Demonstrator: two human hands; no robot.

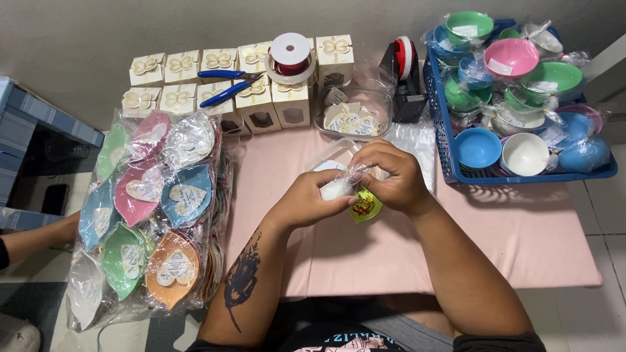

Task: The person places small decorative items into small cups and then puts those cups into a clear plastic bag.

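At far left, another person's forearm [39, 236] lies low beside a slumped clear plastic bag [150, 215] crammed with glossy leaf-shaped dishes in pink, blue, green and orange, each bearing a pale heart-shaped tag. Behind the bag, two rows of small cream gift boxes [257, 98] with bow-shaped tops line the wall; blue-handled pliers [225, 85] lie across them, and a white spool of dark red ribbon [290, 57] sits on top. A clear plastic tub [353, 112] of paper tags stands just right of the boxes.

At the centre of the pink tablecloth [521, 241], the left hand [306, 203], its forearm tattooed, curls its fingers around a white bowl wrapped in crinkled cellophane [337, 187]. The right hand [391, 176] closes over the top of the same wrap, fingertips pinching the film, with a yellow-green foil-wrapped item [365, 205] pressed just beneath.

A black tape dispenser [405, 78] stands behind. At right, a blue plastic basket [450, 156] holds smooth round bowls in green, pink, blue and white, many film-wrapped.
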